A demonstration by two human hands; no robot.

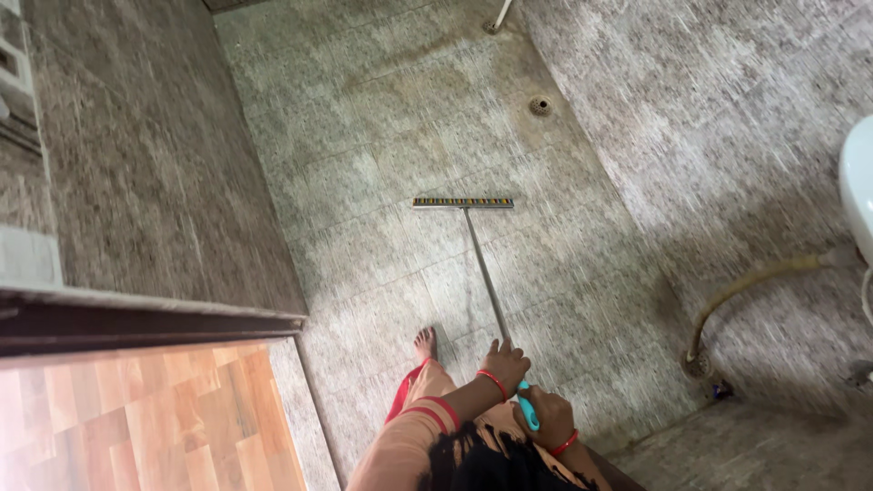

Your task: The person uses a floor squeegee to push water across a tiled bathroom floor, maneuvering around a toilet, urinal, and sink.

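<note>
Taking the floor wiper (463, 203) as the landmark and reading from left to right: well to its left rises a tiled wall (136, 164), and below that wall a dark door frame (145, 318) edges a wood-patterned panel (136, 418). The wiper's head lies flat on the tiled floor (364, 136), crosswise to the person, and its thin metal handle (485, 273) runs from the middle of the head back and slightly rightward toward the body, so the long axis points almost straight away from the hands. A bare foot (425, 343) stands just left of the handle's near end. The left hand (506, 361) is closed around the handle, nearer the head than the other hand; the right hand (546, 416) is wrapped shut around the teal grip (527, 406) at the very end, touching the body side. Beyond the wiper's head, up and to the right, sits a round floor drain (540, 105). Far right of the wiper, a hose (746, 286) curves along the wall toward a white fixture (857, 182) at the frame edge
</note>
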